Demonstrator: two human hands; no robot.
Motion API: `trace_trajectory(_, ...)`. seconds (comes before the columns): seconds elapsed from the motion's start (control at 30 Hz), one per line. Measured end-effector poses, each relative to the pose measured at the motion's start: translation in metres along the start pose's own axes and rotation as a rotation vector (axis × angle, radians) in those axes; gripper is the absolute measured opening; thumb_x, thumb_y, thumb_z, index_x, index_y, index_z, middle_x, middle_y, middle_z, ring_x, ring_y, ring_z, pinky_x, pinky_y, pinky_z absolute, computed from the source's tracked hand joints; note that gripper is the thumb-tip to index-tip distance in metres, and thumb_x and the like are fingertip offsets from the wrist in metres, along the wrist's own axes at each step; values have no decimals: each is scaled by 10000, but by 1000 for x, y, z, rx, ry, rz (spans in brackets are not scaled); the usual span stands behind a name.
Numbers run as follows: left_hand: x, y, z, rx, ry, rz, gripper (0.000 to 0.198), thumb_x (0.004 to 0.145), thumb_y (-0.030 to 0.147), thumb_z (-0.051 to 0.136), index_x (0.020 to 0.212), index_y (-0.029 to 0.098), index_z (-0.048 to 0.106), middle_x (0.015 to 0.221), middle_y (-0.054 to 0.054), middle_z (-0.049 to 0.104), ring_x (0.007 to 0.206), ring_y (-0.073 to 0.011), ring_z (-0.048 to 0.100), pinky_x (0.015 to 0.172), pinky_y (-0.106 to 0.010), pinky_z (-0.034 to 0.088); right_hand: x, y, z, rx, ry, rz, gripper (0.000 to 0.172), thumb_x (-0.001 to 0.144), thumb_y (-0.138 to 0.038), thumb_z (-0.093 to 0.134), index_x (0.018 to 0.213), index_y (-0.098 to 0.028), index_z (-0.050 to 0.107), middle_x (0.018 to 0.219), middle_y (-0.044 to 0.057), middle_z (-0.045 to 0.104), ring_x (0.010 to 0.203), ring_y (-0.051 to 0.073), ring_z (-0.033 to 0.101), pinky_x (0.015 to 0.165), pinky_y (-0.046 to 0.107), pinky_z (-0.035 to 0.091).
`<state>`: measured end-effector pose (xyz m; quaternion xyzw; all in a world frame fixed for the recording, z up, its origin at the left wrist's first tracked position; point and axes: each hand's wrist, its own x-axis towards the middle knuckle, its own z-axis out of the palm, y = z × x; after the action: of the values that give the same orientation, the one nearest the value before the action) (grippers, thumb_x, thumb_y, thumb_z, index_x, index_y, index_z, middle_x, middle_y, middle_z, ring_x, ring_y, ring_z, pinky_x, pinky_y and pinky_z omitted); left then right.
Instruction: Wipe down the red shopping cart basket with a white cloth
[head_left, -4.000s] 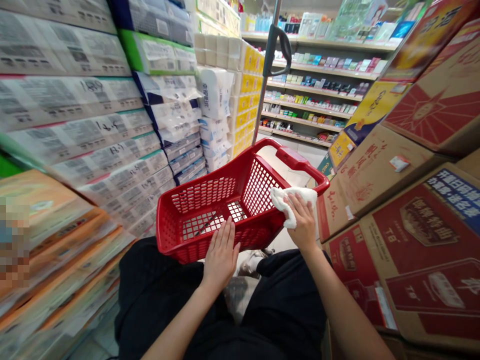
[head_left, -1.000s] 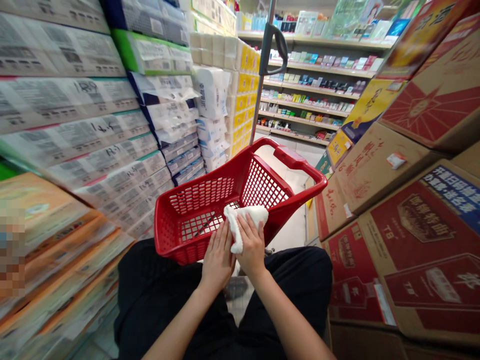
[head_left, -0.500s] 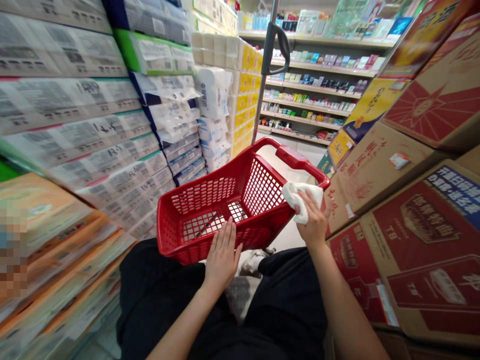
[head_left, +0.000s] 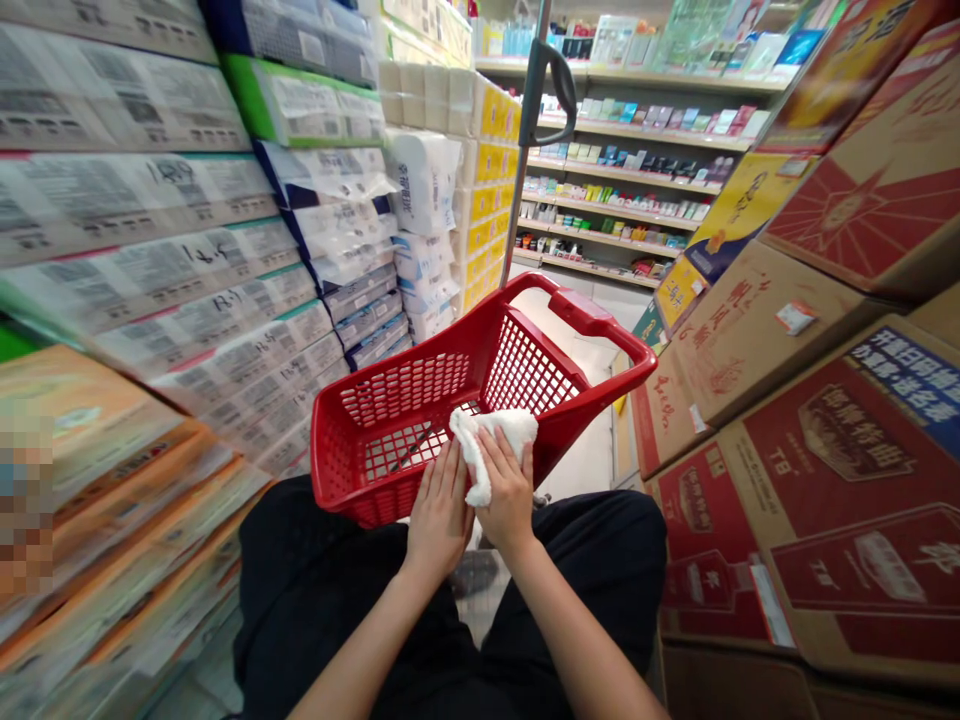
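Note:
A red plastic shopping basket (head_left: 409,375) with slotted walls and a raised handle stands in front of my knees. My left hand (head_left: 441,510) lies on its near side, fingers stretched out and pressed against the wall near the rim. Under the fingers of my right hand (head_left: 506,500) is a white cloth (head_left: 517,425), held against the same near rim just right of my left hand. The two hands touch or nearly touch. The cloth hides part of the rim and some of the basket's inside.
Packs of tissue paper (head_left: 187,190) are stacked high on the left, above orange cartons (head_left: 97,440). Cardboard boxes (head_left: 847,460) rise close on the right. Behind the basket are a pole with a grey handle (head_left: 534,95) and shelves (head_left: 630,170) of small goods.
My right hand has brought the white cloth leftward along the rim, from near the handle's base to beside my left hand. The left hand and the basket have stayed almost in place.

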<state>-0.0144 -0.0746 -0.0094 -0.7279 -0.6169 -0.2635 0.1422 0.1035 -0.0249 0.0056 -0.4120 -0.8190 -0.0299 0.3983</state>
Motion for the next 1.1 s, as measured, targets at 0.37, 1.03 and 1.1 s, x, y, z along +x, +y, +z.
trace_trajectory(0.37, 7, 6, 1, 83, -27, -73, 696, 978, 317, 402, 1551, 110, 67, 1592, -132, 254, 1480, -262, 231, 1170, -437, 277, 40, 124, -88, -232, 46, -53, 391, 996, -276, 389, 1355, -221, 533, 1375, 75, 590, 1358, 237, 467, 1202, 543, -81)
trace_trajectory(1.03, 3, 2, 0, 80, -36, -46, 729, 941, 276, 433, 1547, 76, 80, 1586, -161, 263, 1478, -284, 229, 1168, -451, 285, 5, 26, -13, -12, -44, -148, 493, 950, -277, 415, 1437, -211, 443, 1411, 64, 557, 1380, 234, 437, 1219, 509, -63)
trace_trajectory(1.1, 6, 4, 0, 92, -40, -65, 707, 960, 287, 411, 1549, 90, 73, 1587, -147, 264, 1476, -270, 239, 1169, -439, 287, 13, 54, -30, -52, -60, -206, 481, 950, -282, 416, 1426, -221, 460, 1402, 64, 566, 1363, 238, 460, 1214, 521, -72)
